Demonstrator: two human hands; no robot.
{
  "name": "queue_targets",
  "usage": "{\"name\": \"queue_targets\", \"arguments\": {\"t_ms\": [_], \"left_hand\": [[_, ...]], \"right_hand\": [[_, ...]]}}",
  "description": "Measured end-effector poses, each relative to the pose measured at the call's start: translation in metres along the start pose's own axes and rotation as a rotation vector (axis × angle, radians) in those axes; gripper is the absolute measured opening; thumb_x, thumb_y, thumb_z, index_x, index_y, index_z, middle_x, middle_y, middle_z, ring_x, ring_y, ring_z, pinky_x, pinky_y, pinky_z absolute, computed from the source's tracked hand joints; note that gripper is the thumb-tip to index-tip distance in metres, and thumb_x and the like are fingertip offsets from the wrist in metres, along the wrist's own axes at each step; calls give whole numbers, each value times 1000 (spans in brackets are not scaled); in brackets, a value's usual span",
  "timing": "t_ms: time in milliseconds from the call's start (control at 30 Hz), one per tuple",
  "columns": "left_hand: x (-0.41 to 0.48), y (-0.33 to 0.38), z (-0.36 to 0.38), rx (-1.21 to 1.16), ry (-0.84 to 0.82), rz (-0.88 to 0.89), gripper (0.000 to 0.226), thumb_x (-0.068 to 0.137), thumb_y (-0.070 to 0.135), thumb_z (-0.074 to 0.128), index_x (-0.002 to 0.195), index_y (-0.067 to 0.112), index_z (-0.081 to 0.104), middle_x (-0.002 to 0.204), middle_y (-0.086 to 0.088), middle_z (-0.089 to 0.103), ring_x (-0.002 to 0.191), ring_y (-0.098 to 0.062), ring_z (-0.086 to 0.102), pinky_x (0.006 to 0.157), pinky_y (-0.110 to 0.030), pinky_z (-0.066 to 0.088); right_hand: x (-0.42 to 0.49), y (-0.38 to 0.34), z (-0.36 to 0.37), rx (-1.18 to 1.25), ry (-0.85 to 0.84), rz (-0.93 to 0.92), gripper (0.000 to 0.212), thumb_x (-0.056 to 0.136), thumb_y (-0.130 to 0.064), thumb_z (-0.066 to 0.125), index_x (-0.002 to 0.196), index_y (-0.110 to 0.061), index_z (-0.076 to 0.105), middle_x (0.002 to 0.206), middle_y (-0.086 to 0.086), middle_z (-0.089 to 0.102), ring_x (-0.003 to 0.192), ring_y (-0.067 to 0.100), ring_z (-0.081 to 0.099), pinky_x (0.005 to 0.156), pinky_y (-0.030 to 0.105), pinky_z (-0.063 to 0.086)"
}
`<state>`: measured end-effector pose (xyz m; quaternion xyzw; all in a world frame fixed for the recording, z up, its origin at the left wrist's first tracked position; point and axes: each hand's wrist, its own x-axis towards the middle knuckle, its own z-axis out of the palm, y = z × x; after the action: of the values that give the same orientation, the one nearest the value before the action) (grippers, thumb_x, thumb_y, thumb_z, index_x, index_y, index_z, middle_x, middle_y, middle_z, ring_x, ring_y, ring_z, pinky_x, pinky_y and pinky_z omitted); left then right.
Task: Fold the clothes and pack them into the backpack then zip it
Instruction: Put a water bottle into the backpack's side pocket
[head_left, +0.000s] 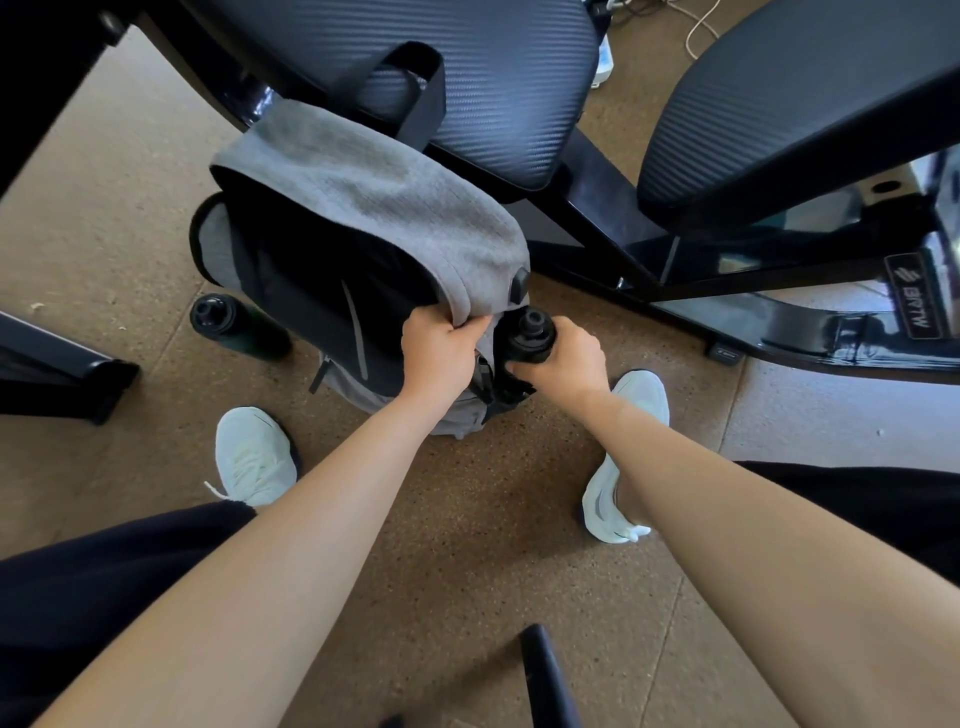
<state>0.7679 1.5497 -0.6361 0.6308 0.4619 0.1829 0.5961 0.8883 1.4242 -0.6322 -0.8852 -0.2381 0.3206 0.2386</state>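
The person wears dark, near-black legwear (104, 571) over both thighs. The shoes are pale white trainers: the left shoe (254, 457) has white laces, the right shoe (605, 499) a grey side stripe. Both forearms (311, 519) are bare.

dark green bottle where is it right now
The dark green bottle is on the floor at the left of the head view, beside the backpack, beyond the left shoe.

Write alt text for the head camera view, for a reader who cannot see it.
A person's left hand grips the grey edge of a grey and black backpack on the floor by a padded bench, while the right hand holds a black bottle at its side. A second dark bottle stands on the floor nearby.
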Motion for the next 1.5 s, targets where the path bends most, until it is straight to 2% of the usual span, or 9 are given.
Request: {"name": "queue_targets", "arguments": {"t_ms": [100,267,433,633,800,933,1100,1200,1500], "left_hand": [[1,0,-1,8,4,-4,47,75,51,71,77,4,68,79,-20,72,85,-37,72,75,-62,60],[7,-3,-5,24,20,1,40,75,50,71,78,10,67,81,-19,73,86,-35,73,76,-62,60],[9,-5,-5,35,7,9,28,78,41,74,77,13,68,79,-17,73,84,-33,73,74,-60,61],[8,-8,-5,23,17,-4,36,74,46,73,78,10,67,79,-19,73,85,-36,73,75,-61,60],[6,-3,-1,47,0,2,44,75,47,74,71,4,67,71,-16,71,79,-35,73,71,-61,60],[3,-2,0,46,-14,11,55,73,53,73,69,-1,65,68,-20,68,76,-41,71,69,-62,60],[-3,5,5,106,-44,94,58,76,54,67,63,-2,63,61,-16,67,67,-33,69,64,-57,57],[-4,3,6,120,-48,89,55,77,51,69,65,-2,65,62,-15,67,66,-33,69,63,-57,57],[-1,2,-7,120,-103,-27,49,77,53,70,92,6,73,88,-11,76,92,-27,73,83,-58,60]], "right_hand": [[5,-2,14,1,-3,113,61,72,-38,86,122,-15,59,121,5,68,117,28,62,91,36,48],[-5,12,7,76,17,-90,94,69,-37,90,148,-23,41,142,1,50,134,16,46,112,35,40],[-2,3,7,77,89,-191,73,78,-37,85,142,-20,56,126,-2,60,120,13,56,106,33,47],[1,4,-5,-175,-115,-359,73,81,-26,84,145,-16,51,132,0,57,125,21,56,109,40,47],[5,-4,4,-42,41,-73,62,78,-34,85,132,-17,58,128,2,60,120,22,57,101,37,47],[2,-3,11,-233,-66,-250,64,82,-27,83,136,-9,54,129,7,56,120,31,59,102,42,50],[11,-1,9,-105,8,-12,64,78,-29,86,133,-13,58,130,8,60,122,29,58,103,41,48],[7,-1,17,-217,-27,-147,60,82,-26,82,133,-9,56,128,9,57,119,33,60,99,42,50],[14,-4,0,-15,-171,40,73,78,-16,85,142,-17,51,137,5,62,131,26,55,107,39,46]]}}
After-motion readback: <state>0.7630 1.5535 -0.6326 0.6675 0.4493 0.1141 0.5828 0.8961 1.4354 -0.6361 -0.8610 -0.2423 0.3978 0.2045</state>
